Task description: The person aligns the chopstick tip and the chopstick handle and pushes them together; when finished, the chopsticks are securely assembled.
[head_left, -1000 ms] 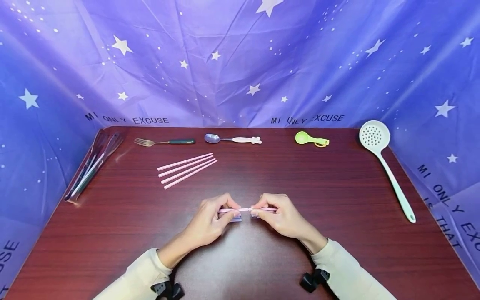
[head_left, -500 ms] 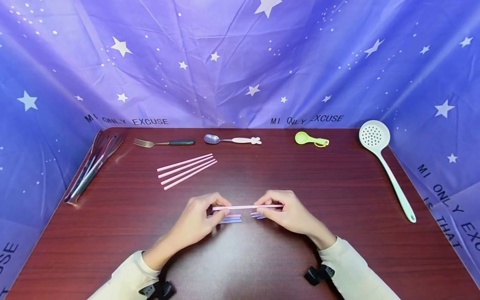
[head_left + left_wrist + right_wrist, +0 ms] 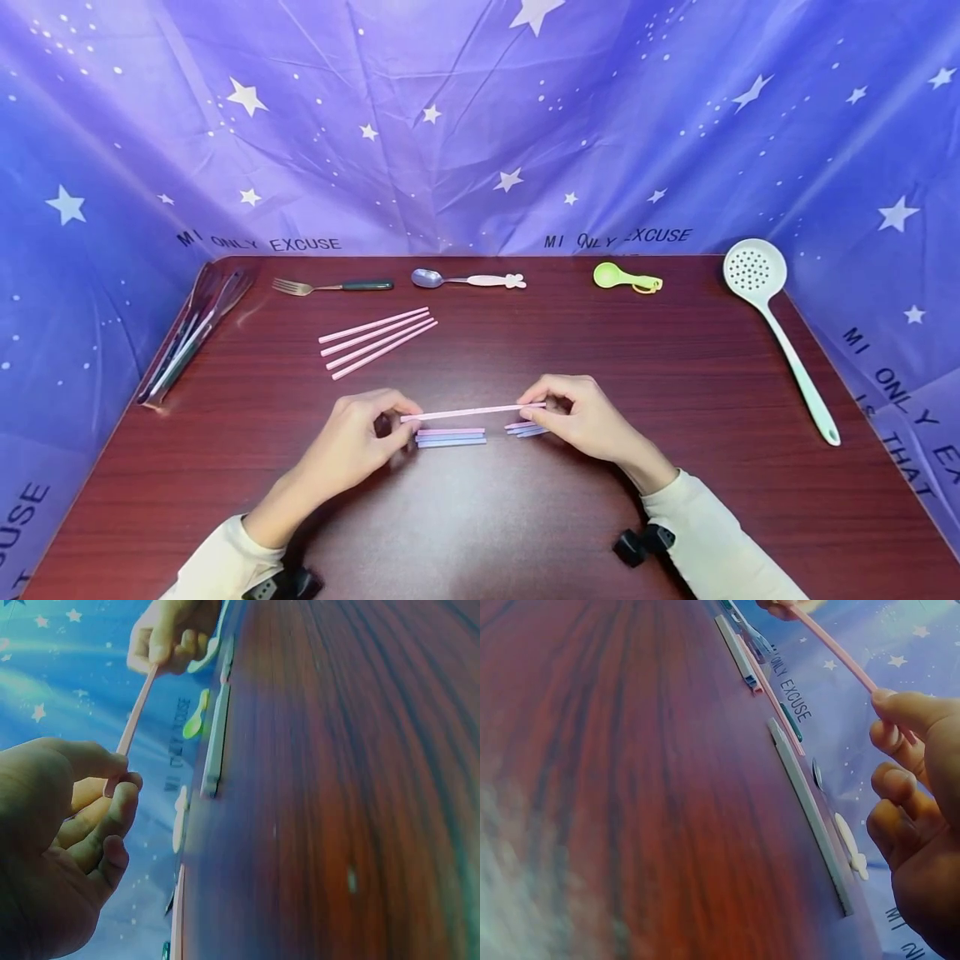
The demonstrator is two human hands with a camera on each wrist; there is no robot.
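A long pink chopstick (image 3: 465, 412) spans between both hands, raised above the table. My left hand (image 3: 360, 437) pinches its left end between thumb and fingertips. At the other end, my right hand (image 3: 588, 417) pinches it, with the remaining fingers curled loosely below, as the right wrist view shows. Just beneath lie short chopstick sections (image 3: 451, 437) in pink, blue and grey-blue, side by side. More short, tapered sections (image 3: 525, 427) lie near the right hand, partly hidden by its thumb.
Several pink chopsticks (image 3: 377, 342) lie behind the left hand. Along the back edge are a fork (image 3: 330, 286), a spoon (image 3: 468, 280) and a green measuring spoon (image 3: 626, 277). A pale green skimmer (image 3: 780, 333) lies right; a clear bag of utensils (image 3: 191, 337) left.
Both hands have spread apart along the pink chopstick, the left sliding left to its end and the right slightly up. More of the chopstick and the short sections beneath now shows.
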